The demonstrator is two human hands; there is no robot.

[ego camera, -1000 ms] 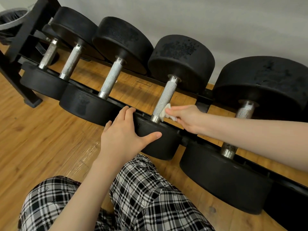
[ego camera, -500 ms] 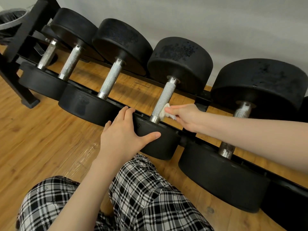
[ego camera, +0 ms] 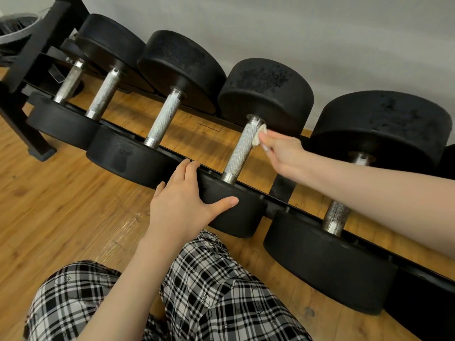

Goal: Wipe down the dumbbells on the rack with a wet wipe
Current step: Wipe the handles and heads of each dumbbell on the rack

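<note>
Several black dumbbells with knurled silver handles lie side by side on a low black rack (ego camera: 280, 187). My right hand (ego camera: 283, 153) pinches a small white wet wipe (ego camera: 259, 136) against the upper end of one dumbbell's handle (ego camera: 240, 151), close to its far head (ego camera: 266, 92). My left hand (ego camera: 183, 201) rests flat on the near head (ego camera: 234, 212) of that same dumbbell, thumb spread along its top edge and fingers straight.
A larger dumbbell (ego camera: 337, 217) lies to the right, under my right forearm, and smaller ones (ego camera: 162, 119) to the left. The rack's black upright (ego camera: 32, 48) stands at far left beside a bin (ego camera: 14, 28). Grey wall behind, wooden floor below, my plaid-clad knees in front.
My right hand has slid the wipe up the handle from its lower end near the front head to its upper end by the far head. My left hand has stayed in place.
</note>
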